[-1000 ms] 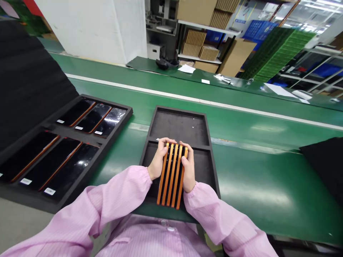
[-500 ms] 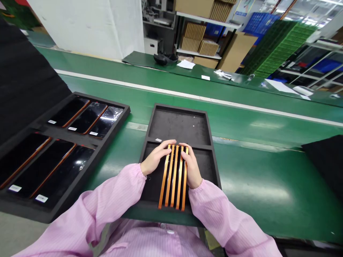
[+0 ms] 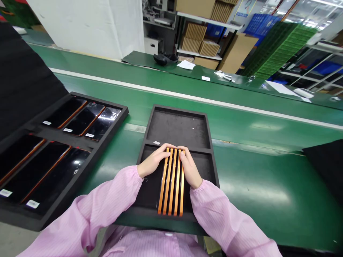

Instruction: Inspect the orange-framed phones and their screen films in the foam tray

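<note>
Several phones with orange edges [image 3: 172, 184] stand on their long sides in a row, close together, over the near compartment of a black foam tray [image 3: 147, 142]. My left hand [image 3: 154, 160] grips the far left end of the row, its fingers curled round the top. On the far right end, my right hand [image 3: 189, 165] presses in from the other side, so the row is held between both hands. The fingertips of both hands nearly meet at the far end. The tray's far compartment shows its bare floor with a few small white specks.
At left lies a second black tray [image 3: 111, 123] with phones [image 3: 85, 117] lying flat, several bearing white labels. Tall black foam [image 3: 24, 75] rises behind it. A green bench [image 3: 249, 171] runs underneath. Another black foam piece [image 3: 325, 167] is at right. Cardboard boxes [image 3: 194, 35] fill shelves beyond.
The row of phones has shifted slightly toward me, and its pieces stand closer together and more even at the near end. Both hands still hold it.
</note>
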The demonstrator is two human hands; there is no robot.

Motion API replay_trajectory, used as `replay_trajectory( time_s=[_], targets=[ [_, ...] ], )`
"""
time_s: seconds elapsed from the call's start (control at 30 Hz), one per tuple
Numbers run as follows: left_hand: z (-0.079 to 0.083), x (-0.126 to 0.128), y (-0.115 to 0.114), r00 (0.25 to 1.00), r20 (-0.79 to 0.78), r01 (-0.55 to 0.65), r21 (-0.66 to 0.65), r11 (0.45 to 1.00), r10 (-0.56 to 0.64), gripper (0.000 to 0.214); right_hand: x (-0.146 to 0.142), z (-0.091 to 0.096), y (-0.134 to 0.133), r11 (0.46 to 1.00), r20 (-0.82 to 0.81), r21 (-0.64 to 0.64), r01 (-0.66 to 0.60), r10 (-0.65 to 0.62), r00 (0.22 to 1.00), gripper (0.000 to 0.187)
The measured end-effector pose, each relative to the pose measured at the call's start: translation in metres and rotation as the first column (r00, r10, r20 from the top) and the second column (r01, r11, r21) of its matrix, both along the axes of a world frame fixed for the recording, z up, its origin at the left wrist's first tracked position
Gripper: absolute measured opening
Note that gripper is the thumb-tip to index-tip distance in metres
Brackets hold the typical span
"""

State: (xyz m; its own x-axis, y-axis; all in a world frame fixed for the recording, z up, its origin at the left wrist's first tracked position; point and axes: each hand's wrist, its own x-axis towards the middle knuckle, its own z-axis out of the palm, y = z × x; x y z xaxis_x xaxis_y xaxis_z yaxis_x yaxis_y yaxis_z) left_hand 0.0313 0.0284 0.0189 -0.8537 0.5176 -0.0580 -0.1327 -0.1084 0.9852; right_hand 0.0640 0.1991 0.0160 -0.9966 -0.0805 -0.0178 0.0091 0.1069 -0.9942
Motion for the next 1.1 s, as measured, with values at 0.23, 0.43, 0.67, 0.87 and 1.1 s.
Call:
replay_trajectory(
  time_s=[0.23,0.43,0.67,0.87,1.1],
  targets=[
    [0.007,0.001,-0.005,0.987,-0.162,0.017,0.004,1.0,-0.017,0.032,0.0,0.01,0.018,0.984,-0.163,-0.001,-0.176,0.174,0.971,0.036],
    [0.005,0.004,-0.005,0.976,-0.218,0.022,0.007,1.0,-0.02,0.035,0.0,0.016,0.024,0.977,-0.155,-0.007,-0.215,0.211,0.965,0.036],
    [0.003,0.007,-0.006,0.938,-0.347,0.012,0.032,0.999,0.0,0.038,0.006,0.02,0.028,0.958,-0.244,0.078,-0.277,0.288,0.926,0.053],
    [0.003,0.004,-0.005,0.966,-0.259,-0.015,-0.057,0.998,-0.001,0.041,0.002,0.017,0.027,0.968,-0.201,0.124,-0.217,0.239,0.95,0.044],
    [0.006,0.0,-0.002,0.99,-0.138,-0.019,-0.107,0.994,0.005,0.034,-0.003,0.007,0.017,0.99,-0.009,0.02,-0.137,0.137,0.991,0.035]
  ],
)
